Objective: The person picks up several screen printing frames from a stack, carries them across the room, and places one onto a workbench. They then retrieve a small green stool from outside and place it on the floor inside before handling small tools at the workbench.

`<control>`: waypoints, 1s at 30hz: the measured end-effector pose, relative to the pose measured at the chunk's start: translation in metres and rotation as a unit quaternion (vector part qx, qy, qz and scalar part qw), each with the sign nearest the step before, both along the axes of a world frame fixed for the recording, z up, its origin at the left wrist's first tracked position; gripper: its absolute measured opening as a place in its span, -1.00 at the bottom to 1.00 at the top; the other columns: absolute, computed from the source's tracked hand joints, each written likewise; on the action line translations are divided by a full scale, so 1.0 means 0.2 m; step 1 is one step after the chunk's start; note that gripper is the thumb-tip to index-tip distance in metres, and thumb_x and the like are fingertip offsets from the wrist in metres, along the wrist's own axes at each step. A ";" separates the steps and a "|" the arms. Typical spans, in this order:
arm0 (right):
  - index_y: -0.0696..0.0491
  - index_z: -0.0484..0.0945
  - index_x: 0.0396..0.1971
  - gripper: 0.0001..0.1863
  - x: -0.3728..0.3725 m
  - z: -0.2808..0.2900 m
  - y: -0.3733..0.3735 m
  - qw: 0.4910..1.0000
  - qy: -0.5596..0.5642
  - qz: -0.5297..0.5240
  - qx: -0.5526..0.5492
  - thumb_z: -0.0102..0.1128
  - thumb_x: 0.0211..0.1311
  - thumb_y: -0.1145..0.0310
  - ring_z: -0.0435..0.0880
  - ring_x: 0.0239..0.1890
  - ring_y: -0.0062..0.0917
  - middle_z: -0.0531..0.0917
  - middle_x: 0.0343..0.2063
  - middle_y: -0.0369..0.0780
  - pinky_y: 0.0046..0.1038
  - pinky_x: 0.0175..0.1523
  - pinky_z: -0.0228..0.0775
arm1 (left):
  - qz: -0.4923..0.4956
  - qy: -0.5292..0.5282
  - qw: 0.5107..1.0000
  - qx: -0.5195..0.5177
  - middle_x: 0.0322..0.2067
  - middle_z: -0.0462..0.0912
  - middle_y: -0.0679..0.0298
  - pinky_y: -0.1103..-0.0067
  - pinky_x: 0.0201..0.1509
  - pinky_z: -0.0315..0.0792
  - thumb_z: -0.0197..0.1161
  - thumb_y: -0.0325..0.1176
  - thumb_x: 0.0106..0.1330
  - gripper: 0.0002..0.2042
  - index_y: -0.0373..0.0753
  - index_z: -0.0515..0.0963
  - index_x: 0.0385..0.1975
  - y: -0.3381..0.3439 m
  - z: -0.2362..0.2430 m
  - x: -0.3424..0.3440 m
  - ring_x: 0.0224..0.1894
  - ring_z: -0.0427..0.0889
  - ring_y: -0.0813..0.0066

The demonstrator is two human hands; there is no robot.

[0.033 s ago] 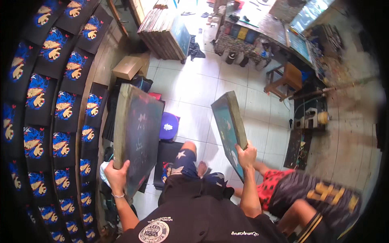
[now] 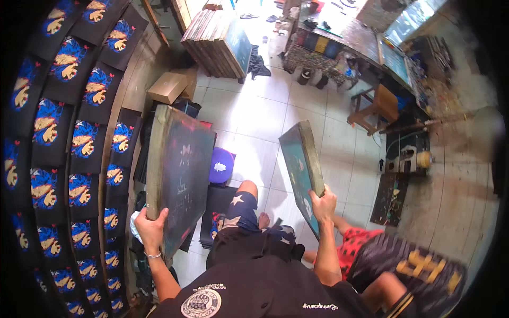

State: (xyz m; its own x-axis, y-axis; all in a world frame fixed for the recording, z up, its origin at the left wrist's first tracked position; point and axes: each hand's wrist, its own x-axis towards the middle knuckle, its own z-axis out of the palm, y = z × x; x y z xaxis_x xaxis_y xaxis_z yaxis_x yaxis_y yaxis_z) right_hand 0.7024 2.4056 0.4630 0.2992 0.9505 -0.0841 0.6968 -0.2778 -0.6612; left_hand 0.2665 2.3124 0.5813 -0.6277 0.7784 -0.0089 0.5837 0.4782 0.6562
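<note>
My left hand [image 2: 151,229] is closed on the near lower corner of a large screen printing frame [image 2: 185,175], with dark mesh and a pale, worn wooden edge. It stands upright, tilted a little, at my left side. On the other side, my right hand [image 2: 322,204] grips a second screen printing frame [image 2: 298,161] by its edge, the thumb over the rim. This one has teal mesh with a few whitish marks. Both frames are held apart, one on each side of my body. The fingers behind each frame are partly hidden.
Rows of black printed cloth panels [image 2: 47,185] line the left. Ahead stand a stack of frames [image 2: 214,45], a cardboard box [image 2: 168,87] and a purple round-topped stool [image 2: 221,165]. A wooden stool [image 2: 379,106] is by the cluttered bench [image 2: 339,40]. Another person [image 2: 403,265] is close at my right.
The view has shifted very slightly. The person at the right has moved a little toward the lower edge. Both frames remain in my hands, almost unmoved.
</note>
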 end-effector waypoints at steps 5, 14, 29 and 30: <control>0.17 0.58 -0.37 -0.68 0.01 -0.08 0.76 0.999 0.012 -0.018 -0.050 0.31 -0.07 0.24 0.64 -0.53 -0.26 0.62 -0.61 -0.06 -0.29 -0.35 0.42 | 0.018 -0.085 0.995 0.052 -0.63 0.48 0.40 0.62 -0.48 0.29 0.42 -0.44 0.00 -0.78 -0.35 0.48 -0.51 0.74 0.00 0.00 -0.56 0.36 0.65; 0.20 0.56 -0.35 -0.71 -0.23 0.05 2.53 0.994 0.080 -0.034 0.072 0.33 -0.03 0.32 0.67 -0.46 -0.33 0.66 -0.53 -0.07 -0.37 -0.29 0.45 | -0.033 -0.216 0.972 0.087 -0.53 0.45 0.49 0.72 -0.42 0.27 0.34 -0.52 0.04 -0.82 -0.30 0.48 -0.40 2.40 0.12 -0.06 -0.49 0.35 0.74; 0.23 0.55 -0.32 -0.69 -0.65 0.02 5.47 0.947 0.206 -0.009 0.247 0.35 0.04 0.32 0.63 -0.48 -0.53 0.66 -0.52 -0.12 -0.46 -0.32 0.45 | -0.089 -0.131 0.965 0.210 -0.50 0.45 0.45 0.68 -0.35 0.29 0.40 -0.42 0.01 -0.73 -0.34 0.48 -0.34 5.05 0.34 -0.03 -0.45 0.33 0.69; 0.24 0.54 -0.32 -0.67 -0.69 0.07 5.65 0.954 0.198 -0.008 0.224 0.36 0.03 0.30 0.64 -0.47 -0.51 0.66 -0.52 -0.10 -0.44 -0.32 0.45 | -0.092 -0.108 0.970 0.199 -0.53 0.45 0.44 0.68 -0.37 0.29 0.40 -0.43 0.01 -0.74 -0.34 0.48 -0.36 5.24 0.36 -0.03 -0.46 0.33 0.70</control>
